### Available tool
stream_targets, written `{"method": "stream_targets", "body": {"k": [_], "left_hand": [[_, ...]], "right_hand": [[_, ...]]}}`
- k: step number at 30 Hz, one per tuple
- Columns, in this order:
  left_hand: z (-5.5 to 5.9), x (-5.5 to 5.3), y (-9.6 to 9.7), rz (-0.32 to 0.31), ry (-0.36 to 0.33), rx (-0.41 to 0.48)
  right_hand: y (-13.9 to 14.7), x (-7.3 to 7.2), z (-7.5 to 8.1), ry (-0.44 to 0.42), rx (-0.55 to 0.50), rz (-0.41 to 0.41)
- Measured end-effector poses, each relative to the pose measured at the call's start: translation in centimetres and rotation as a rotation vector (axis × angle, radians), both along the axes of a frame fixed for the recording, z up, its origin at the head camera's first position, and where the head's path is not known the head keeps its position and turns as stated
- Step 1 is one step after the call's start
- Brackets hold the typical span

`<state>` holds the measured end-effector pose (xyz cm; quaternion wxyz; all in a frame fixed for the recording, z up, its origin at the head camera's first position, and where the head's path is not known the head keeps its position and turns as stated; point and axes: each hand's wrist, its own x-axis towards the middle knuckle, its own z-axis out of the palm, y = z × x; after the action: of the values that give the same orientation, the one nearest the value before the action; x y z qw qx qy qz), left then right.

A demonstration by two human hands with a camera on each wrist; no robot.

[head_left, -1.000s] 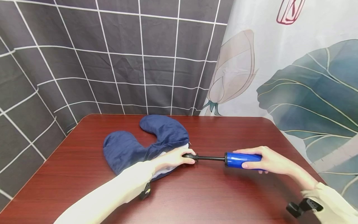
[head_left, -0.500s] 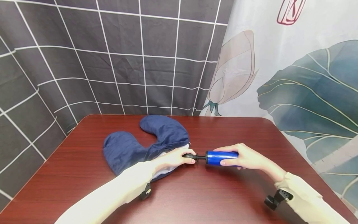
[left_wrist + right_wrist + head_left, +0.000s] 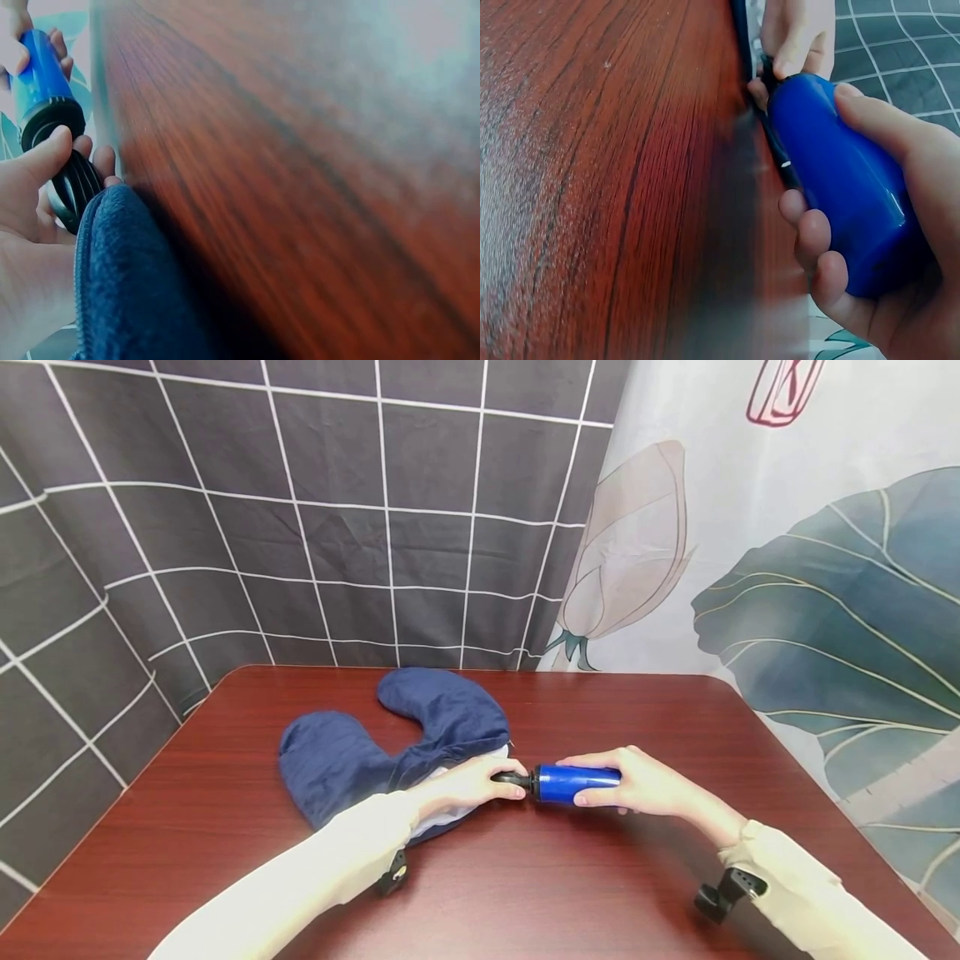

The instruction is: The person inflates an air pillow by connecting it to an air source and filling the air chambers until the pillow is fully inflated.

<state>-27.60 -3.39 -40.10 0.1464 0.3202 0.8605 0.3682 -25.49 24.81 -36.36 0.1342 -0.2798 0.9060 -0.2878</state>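
A blue hand pump (image 3: 566, 783) with a black handle (image 3: 73, 187) lies level between the two hands, above the table. My left hand (image 3: 472, 781) grips the black handle, thumb on one side and fingers on the other. Around the blue barrel (image 3: 840, 187) curl the fingers and thumb of my right hand (image 3: 645, 783). The barrel's black end cap (image 3: 52, 118) sits right up against the handle, with no rod showing. Under the left hand and forearm lies a navy U-shaped neck pillow (image 3: 337, 768), its zipper (image 3: 81, 277) open on a white inner part (image 3: 450, 814).
The reddish-brown wooden table (image 3: 480, 893) extends around the pillow. A dark grid-patterned curtain (image 3: 322, 527) hangs behind and to the left. To the right hangs a white curtain (image 3: 720, 527) with leaf and flower prints. Each wrist wears a black device (image 3: 727, 893).
My right hand has moved left with the blue barrel, pushing the black rod fully in until the barrel meets the handle. The left hand and the pillow have stayed in place.
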Motion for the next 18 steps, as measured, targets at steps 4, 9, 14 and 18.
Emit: {"method": "stream_targets", "body": {"k": [4, 9, 14, 18], "left_hand": [[0.1, 0.0, 0.0, -0.016, 0.022, -0.006], [0.1, 0.1, 0.0, -0.012, 0.021, -0.007], [0.2, 0.1, -0.1, -0.016, 0.025, -0.005], [0.1, 0.0, -0.2, -0.023, 0.035, -0.004]], "right_hand": [[0.5, 0.2, 0.3, -0.015, 0.015, -0.007], [2.0, 0.7, 1.0, -0.032, 0.029, -0.032], [4.2, 1.3, 1.7, -0.042, 0.037, -0.042], [5.8, 1.7, 2.3, -0.049, 0.036, -0.045]]}}
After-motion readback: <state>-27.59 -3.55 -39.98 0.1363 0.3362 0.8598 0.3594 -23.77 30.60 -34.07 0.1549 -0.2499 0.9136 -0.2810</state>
